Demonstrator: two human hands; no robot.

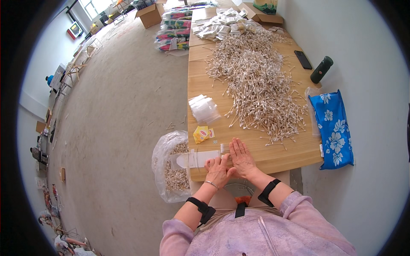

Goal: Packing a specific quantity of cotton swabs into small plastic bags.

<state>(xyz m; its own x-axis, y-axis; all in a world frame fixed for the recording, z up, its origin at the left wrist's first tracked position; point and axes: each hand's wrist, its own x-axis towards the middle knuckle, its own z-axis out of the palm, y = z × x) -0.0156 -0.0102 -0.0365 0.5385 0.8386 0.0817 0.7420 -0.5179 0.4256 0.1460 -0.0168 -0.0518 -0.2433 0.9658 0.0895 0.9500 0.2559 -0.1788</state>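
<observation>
A row of cotton swabs (225, 148) lies at the table's near edge, its white tips partly in sight. My right hand (242, 158) rests flat along the right side of the row, fingers stretched out together. To its left, my left hand (218, 171) has its fingers bent over the mouth of a small clear plastic bag (206, 158) with a white flat piece in it. The bag's far end sticks out past the table's left edge. My left fingertips hide where the swabs and the bag meet.
A large heap of loose swabs (260, 81) covers the table's middle, with filled packs (224, 23) behind. Flat plastic bags (204, 108) and yellow cards (200, 134) lie left. A phone (303, 59), dark bottle (321, 70) and blue flowered pack (333, 128) line the right. A swab-filled sack (160, 170) stands below left.
</observation>
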